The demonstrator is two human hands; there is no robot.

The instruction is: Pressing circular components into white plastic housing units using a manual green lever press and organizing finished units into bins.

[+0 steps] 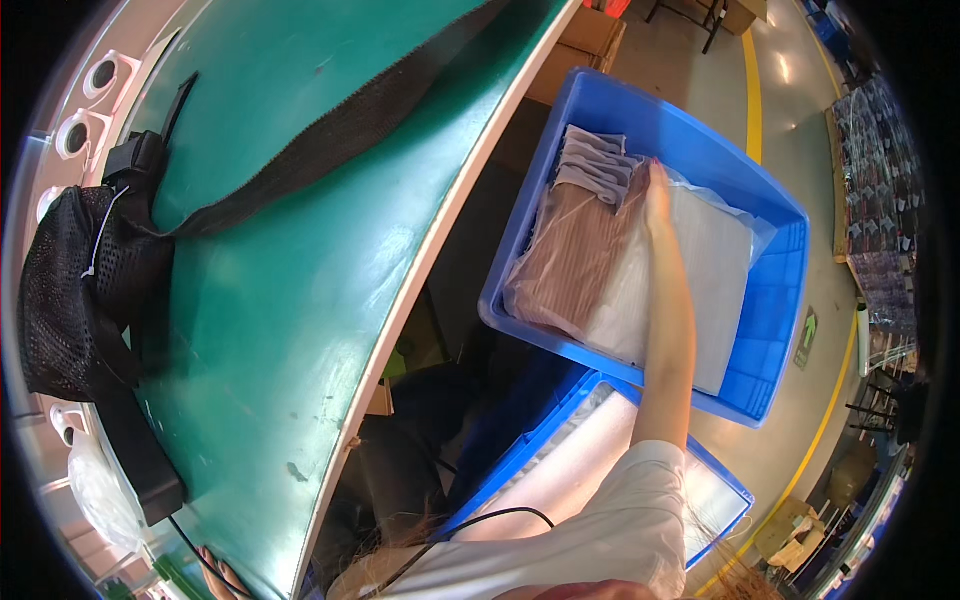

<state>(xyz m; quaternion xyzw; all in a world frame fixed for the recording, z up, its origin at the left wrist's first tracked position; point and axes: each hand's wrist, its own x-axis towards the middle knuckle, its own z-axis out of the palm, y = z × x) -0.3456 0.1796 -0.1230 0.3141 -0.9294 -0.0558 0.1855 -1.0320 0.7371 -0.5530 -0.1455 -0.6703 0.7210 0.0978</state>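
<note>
My right hand (656, 200) reaches into a blue plastic bin (768, 300) beside the table. Its fingers are stretched out along the edge of a row of thin brown pieces (570, 255) covered by clear plastic film. Touching the far end of that row are several grey wavy pieces (598, 165). White sheet wrapping (705, 270) lies on the other side of the hand. At the lower left, my left hand (222, 574) rests on the green tabletop (290, 330), fingers extended and partly cut off by the picture's edge; I see nothing in it.
A black mesh bundle (75, 290) with a long wide black strap (340, 130) lies across the table. Below the first bin stands a second blue bin (735, 490) with pale sheet material. Cardboard boxes (585, 45) stand behind, and wrapped stacked goods (880, 170) at far right.
</note>
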